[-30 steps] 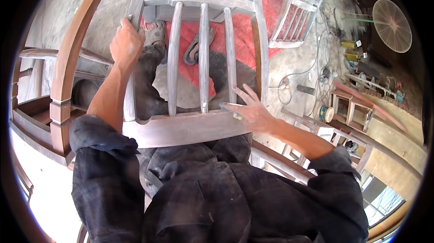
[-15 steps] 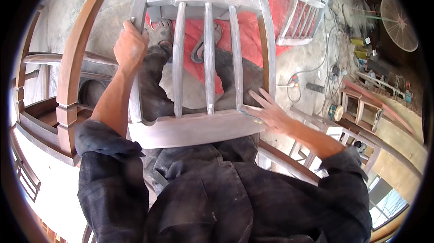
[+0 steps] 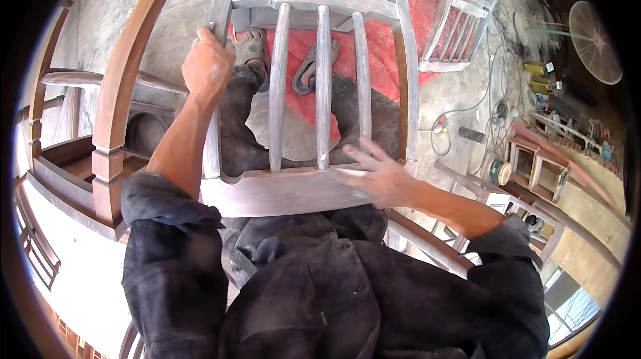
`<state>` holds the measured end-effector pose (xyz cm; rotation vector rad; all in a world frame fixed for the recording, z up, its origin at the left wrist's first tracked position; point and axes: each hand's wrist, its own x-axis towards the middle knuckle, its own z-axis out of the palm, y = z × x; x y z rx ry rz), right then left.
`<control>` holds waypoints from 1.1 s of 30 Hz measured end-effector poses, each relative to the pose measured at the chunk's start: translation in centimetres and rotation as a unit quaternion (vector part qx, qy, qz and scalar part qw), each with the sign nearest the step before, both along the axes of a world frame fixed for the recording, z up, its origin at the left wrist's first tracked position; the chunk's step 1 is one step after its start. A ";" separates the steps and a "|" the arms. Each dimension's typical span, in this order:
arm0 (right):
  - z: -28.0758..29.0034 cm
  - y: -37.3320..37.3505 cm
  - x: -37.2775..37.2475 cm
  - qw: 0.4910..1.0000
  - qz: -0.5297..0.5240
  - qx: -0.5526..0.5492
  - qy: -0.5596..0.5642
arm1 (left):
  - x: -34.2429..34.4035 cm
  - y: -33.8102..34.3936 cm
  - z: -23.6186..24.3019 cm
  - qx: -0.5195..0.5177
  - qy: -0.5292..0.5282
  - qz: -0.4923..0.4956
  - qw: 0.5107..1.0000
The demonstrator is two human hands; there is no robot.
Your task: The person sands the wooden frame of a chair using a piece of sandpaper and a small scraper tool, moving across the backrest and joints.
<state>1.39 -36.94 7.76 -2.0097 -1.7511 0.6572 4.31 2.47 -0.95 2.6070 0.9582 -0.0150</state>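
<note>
A wooden chair with a whitish, dusty surface lies across my lap, its slatted back in front of me. My left hand is closed around the left side post of that back. Over the right part of the wide curved rail nearest my body, my right hand lies with its fingers stretched and spread. A small pale edge shows at those fingers, too small to make out. Part of the rail's right end is hidden beneath the hand.
A brown wooden chair stands close on my left. Another whitish chair is at the far right on a red cloth. Cables, a round fan and wooden frames lie or stand to the right.
My right hand has slid left along the rail, from its right end toward the slats. My left hand keeps its grip on the post. The whole view has shifted slightly.
</note>
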 end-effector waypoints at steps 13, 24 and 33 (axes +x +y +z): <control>-3.4 6.8 9.1 0.993 0.010 0.056 -0.104 | -0.4 -0.4 0.6 -0.028 -0.012 0.011 0.999; -5.2 11.6 18.8 0.971 -0.047 0.064 -0.226 | 0.5 -0.4 1.3 -0.034 -0.006 0.018 0.999; -1.9 7.6 6.0 0.989 0.112 0.037 -0.088 | 0.7 0.0 0.5 -0.025 -0.040 0.012 0.999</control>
